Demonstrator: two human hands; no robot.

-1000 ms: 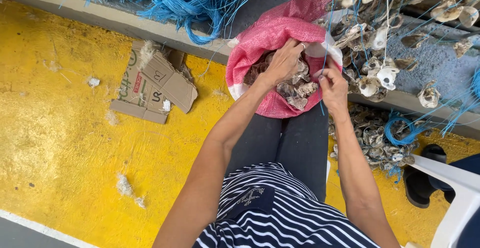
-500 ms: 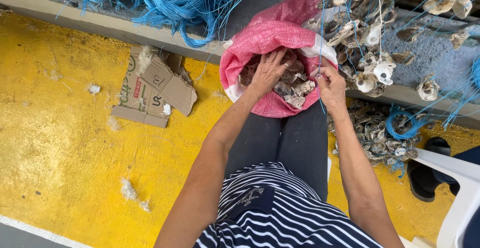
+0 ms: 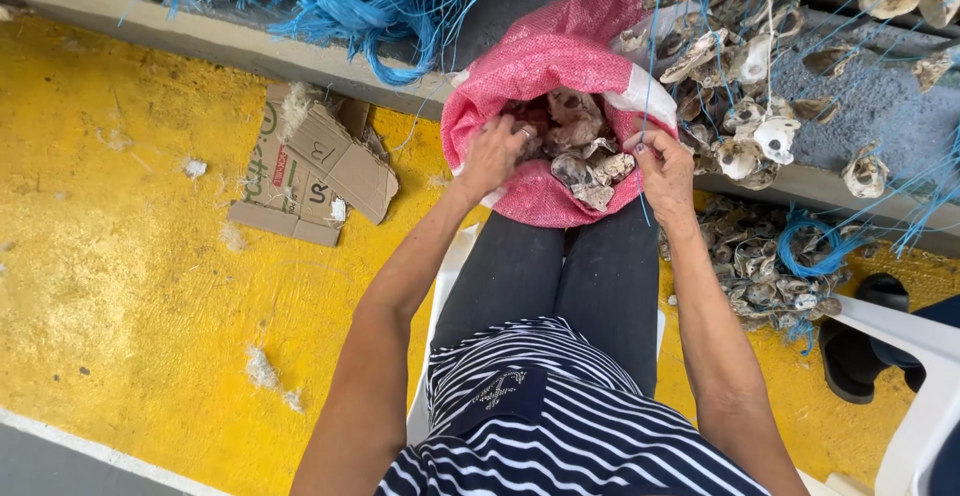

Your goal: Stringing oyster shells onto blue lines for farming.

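Now resting at twelve o'clock between the knees: the pink woven sack [image 3: 545,61], mouth gaping, heaped with oyster shells [image 3: 585,156]. Reaching deeper in than a second ago, the left hand [image 3: 492,156], fingers curling together on the shells at the sack's nine o'clock rim. Pinching shut on a blue string [image 3: 650,66] at three o'clock, the right hand [image 3: 662,168], scarcely shifted. Hanging at one o'clock, strung shells [image 3: 750,136]; lying at ten o'clock on the yellow floor [image 3: 130,286], torn cardboard [image 3: 315,166].

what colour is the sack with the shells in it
Pink woven sack, white at the folded rim; seen best in the head view, the only one.
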